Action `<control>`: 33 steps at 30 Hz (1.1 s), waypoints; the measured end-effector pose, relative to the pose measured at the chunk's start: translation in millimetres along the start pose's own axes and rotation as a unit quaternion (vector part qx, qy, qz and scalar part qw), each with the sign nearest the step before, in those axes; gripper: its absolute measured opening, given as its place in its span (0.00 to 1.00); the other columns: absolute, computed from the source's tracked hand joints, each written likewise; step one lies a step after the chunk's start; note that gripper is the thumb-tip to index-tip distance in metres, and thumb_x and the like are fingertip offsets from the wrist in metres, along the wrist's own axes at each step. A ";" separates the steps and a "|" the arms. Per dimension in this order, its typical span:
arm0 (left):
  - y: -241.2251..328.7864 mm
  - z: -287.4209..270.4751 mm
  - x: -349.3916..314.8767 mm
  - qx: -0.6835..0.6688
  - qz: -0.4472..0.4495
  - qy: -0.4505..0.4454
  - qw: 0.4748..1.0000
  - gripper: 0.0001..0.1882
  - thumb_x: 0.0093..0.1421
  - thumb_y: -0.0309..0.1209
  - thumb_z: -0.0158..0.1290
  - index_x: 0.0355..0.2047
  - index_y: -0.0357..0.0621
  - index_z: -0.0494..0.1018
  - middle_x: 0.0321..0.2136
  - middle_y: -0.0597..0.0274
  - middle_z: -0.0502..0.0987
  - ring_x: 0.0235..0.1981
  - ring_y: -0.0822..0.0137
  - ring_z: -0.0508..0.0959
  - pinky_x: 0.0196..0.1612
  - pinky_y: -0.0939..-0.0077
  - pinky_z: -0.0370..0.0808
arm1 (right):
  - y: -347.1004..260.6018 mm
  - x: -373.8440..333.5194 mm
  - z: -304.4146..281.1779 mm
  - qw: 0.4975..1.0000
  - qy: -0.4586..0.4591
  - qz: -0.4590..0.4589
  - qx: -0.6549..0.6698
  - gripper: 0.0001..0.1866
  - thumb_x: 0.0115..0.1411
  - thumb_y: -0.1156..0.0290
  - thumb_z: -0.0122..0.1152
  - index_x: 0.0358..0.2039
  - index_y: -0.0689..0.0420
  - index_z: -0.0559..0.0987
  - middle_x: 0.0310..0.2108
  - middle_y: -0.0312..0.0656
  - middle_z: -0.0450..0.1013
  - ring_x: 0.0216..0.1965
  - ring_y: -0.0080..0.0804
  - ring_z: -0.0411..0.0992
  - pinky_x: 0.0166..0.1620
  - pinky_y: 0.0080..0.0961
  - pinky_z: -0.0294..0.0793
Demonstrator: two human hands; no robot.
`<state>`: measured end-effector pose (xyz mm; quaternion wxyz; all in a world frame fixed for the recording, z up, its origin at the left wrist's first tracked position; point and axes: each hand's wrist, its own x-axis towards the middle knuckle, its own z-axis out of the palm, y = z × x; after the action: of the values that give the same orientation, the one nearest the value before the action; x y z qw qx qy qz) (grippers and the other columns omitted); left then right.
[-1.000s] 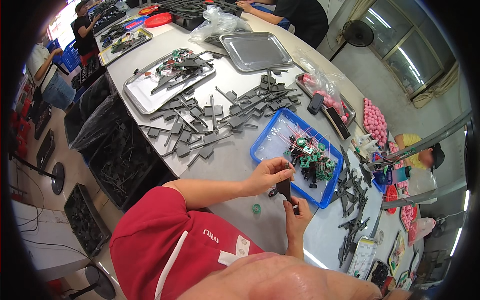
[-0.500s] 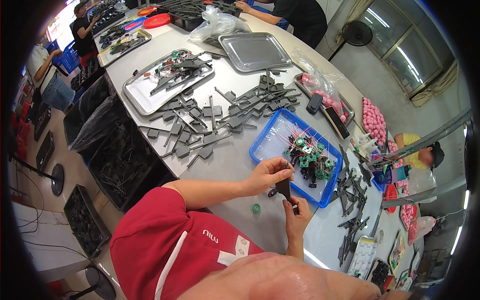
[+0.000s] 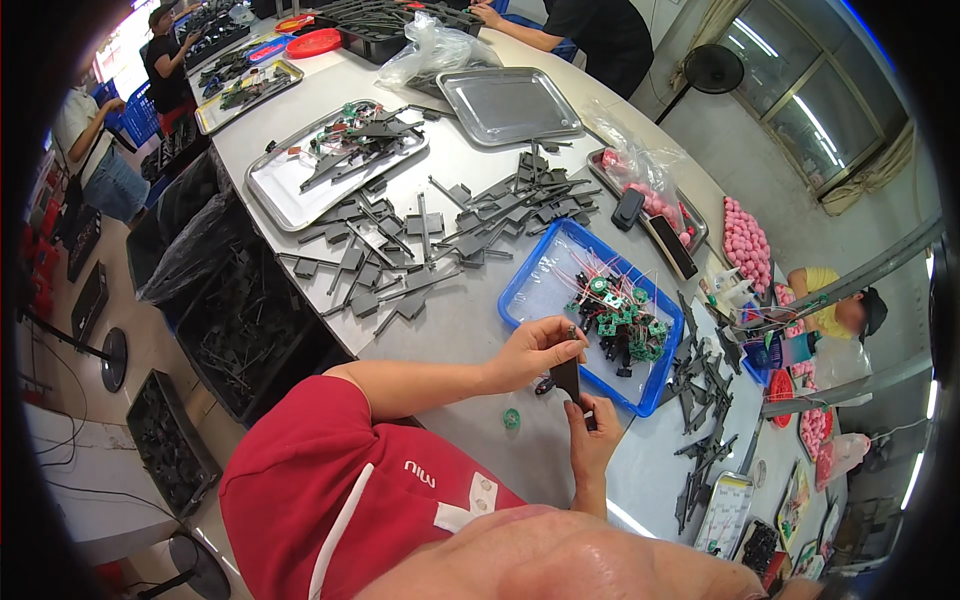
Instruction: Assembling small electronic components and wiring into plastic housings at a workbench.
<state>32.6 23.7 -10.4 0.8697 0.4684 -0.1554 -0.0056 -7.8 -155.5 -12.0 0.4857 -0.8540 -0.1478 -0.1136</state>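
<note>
Between my two hands is a dark grey plastic part [image 3: 567,378], held just off the near edge of a blue tray. My left hand [image 3: 540,352] pinches its upper end, thumb and fingers closed together. The lower end sits in the closed fingers of my right hand [image 3: 594,432]. Small details at the fingertips are too fine to make out. Inside the blue tray [image 3: 530,283] lies a heap of green circuit boards [image 3: 622,318] with thin red and white wires. A small round green board [image 3: 512,419] rests on the table below my left hand.
Grey plastic parts [image 3: 400,260] lie scattered beyond my left arm, and more [image 3: 700,400] lie right of the blue tray. Metal trays [image 3: 510,104] stand farther back. Pink balls [image 3: 745,243] fill trays at right. Black bins [image 3: 240,330] stand left of the table. Other people sit at the far end.
Almost nothing differs. The blue tray appears shifted very slightly, and both hands keep their hold on the grey plastic part.
</note>
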 end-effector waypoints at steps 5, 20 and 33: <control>-0.1 0.1 0.8 -0.002 0.000 0.000 1.000 0.10 0.61 0.33 0.49 0.38 0.40 0.68 0.30 0.65 0.75 0.33 0.79 0.73 0.38 0.83 0.70 | -0.5 0.6 -0.6 1.000 0.000 -0.002 -0.001 0.09 0.48 0.77 0.64 0.32 0.60 0.78 0.25 0.34 0.69 0.19 0.17 0.61 0.21 0.14 0.56; 4.3 3.3 -1.2 -0.029 0.007 -0.007 1.000 0.09 0.61 0.33 0.50 0.36 0.41 0.68 0.28 0.67 0.74 0.33 0.77 0.74 0.38 0.82 0.71 | -2.5 -3.5 -1.7 1.000 0.003 0.009 -0.013 0.07 0.49 0.74 0.63 0.30 0.60 0.77 0.24 0.34 0.66 0.20 0.21 0.61 0.22 0.17 0.59; 1.3 0.9 0.1 -0.038 0.001 0.001 0.999 0.10 0.61 0.34 0.50 0.35 0.40 0.67 0.28 0.65 0.74 0.32 0.78 0.73 0.39 0.81 0.70 | -6.0 -3.1 -1.8 1.000 0.002 -0.016 -0.015 0.09 0.52 0.70 0.63 0.29 0.62 0.75 0.22 0.35 0.64 0.20 0.23 0.60 0.23 0.19 0.58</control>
<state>32.3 23.6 -8.9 0.8870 0.4352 -0.1542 -0.0101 -13.0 -154.6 -7.4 0.4708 -0.8586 -0.1590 -0.1255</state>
